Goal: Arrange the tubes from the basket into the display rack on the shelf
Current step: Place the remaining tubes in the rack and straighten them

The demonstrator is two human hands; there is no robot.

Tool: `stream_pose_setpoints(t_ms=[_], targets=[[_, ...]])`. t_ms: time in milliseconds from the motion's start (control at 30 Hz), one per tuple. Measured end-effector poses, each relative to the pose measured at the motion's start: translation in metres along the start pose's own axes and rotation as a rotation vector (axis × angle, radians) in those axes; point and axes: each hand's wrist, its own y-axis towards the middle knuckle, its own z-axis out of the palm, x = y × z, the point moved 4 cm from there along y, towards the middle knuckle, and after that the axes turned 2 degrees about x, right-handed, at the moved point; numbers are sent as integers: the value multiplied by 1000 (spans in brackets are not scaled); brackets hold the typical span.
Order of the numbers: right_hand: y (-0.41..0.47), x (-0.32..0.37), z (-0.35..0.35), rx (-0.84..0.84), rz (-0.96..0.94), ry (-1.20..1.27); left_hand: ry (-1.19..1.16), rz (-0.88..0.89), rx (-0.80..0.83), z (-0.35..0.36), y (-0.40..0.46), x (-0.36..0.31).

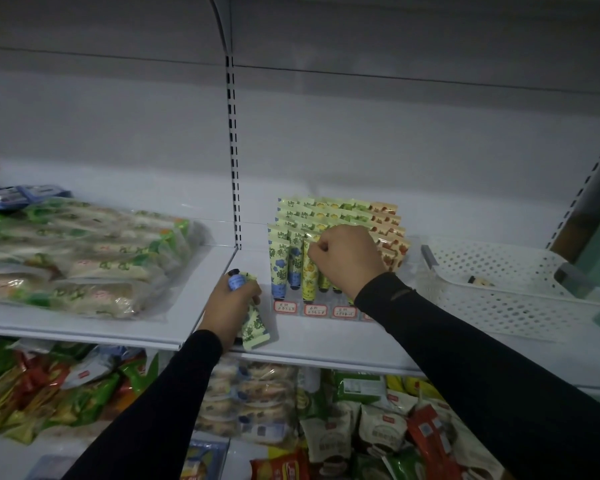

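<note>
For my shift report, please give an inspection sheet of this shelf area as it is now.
Surface: white shelf, bare at front.
Job's things: display rack nearly full of tubes; white basket at right, one small item inside.
Clutter: bagged goods at left.
Hands: left hand grips a blue-capped tube; right hand curled at the rack's tubes, grip hidden.
Cables: nothing seen.
Surroundings: snack packs below.
</note>
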Motion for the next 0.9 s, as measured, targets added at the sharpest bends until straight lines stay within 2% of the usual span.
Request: stream_pose_setpoints(t_ms=[900], targets=[[1, -13, -5, 178, 61, 160, 41, -33, -23, 0, -6, -2]])
